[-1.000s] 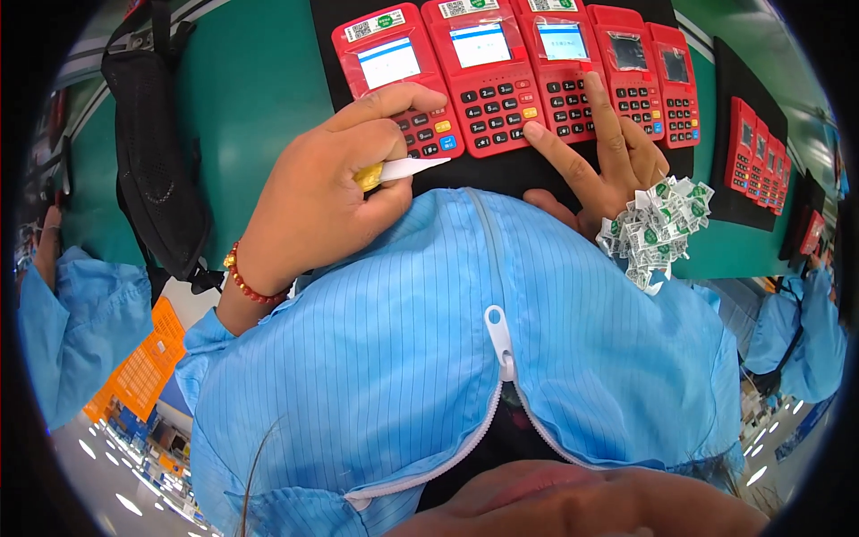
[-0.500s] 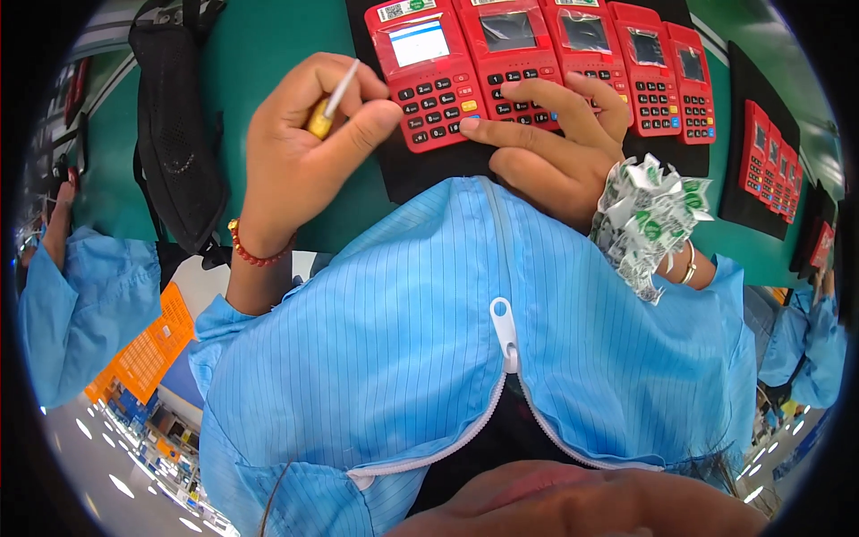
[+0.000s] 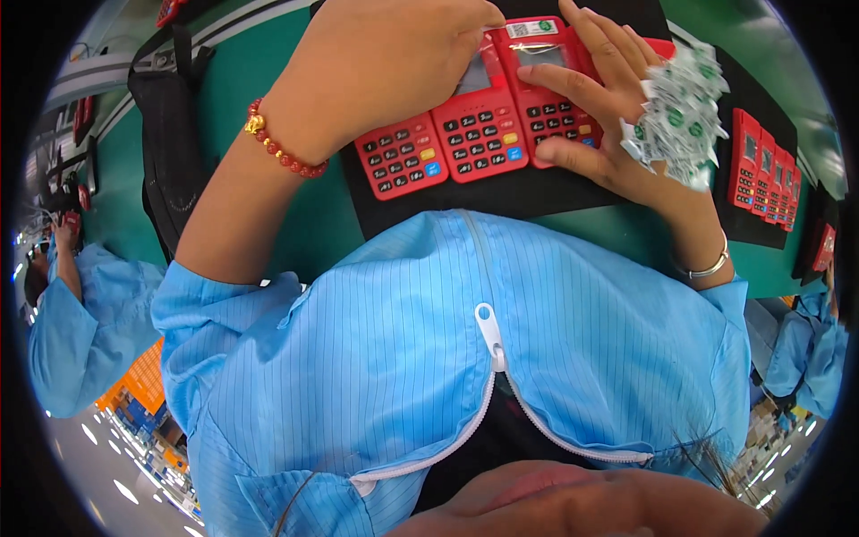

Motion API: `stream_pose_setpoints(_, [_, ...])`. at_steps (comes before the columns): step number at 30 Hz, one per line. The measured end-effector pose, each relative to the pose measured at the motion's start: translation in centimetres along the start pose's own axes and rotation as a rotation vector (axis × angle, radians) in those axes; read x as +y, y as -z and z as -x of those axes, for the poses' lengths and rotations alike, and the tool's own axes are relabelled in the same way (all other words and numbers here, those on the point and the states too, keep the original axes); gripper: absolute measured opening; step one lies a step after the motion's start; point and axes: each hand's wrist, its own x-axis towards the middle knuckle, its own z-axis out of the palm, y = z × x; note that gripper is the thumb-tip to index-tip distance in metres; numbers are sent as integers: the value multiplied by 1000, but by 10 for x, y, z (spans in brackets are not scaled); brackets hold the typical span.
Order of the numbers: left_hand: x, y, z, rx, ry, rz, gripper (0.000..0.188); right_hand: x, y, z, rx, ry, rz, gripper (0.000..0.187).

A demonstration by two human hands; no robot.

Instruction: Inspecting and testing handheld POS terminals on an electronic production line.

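In the head view, a row of red keypad terminals is laid face up on a black mat (image 3: 573, 192) over a green tabletop (image 3: 311, 234). The left hand (image 3: 385, 72) is held across the upper part of the leftmost terminal (image 3: 403, 159), its fingers bent and pointed toward the top of the second terminal (image 3: 483, 141). Its palm is turned away, so whether anything is gripped there cannot be told. The right hand (image 3: 617, 109) is spread over the third terminal (image 3: 557, 116), the thumb set near its lower edge; nothing is seen to be grasped by it. A clump of white and green scraps (image 3: 680, 116) is carried at its back and wrist.

As for what is done, a white label (image 3: 532, 29) is already fixed along the top of the third terminal, and its screen is seen unlit, as is the visible part of the second's. The leftmost screen and the top edges of the two left terminals are covered, so their condition cannot be judged. Farther right, more red terminals (image 3: 750, 170) are lined up, untouched by either hand.
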Motion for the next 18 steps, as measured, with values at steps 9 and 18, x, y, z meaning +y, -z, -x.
stream_pose_setpoints(9, [8,31,-42,-506,-111,-255,17,-10,25,5,-334,-270,141,82])
stream_pose_setpoints(18, [9,-14,-41,35,-316,83,21,-3,26,10,-388,-276,78,79])
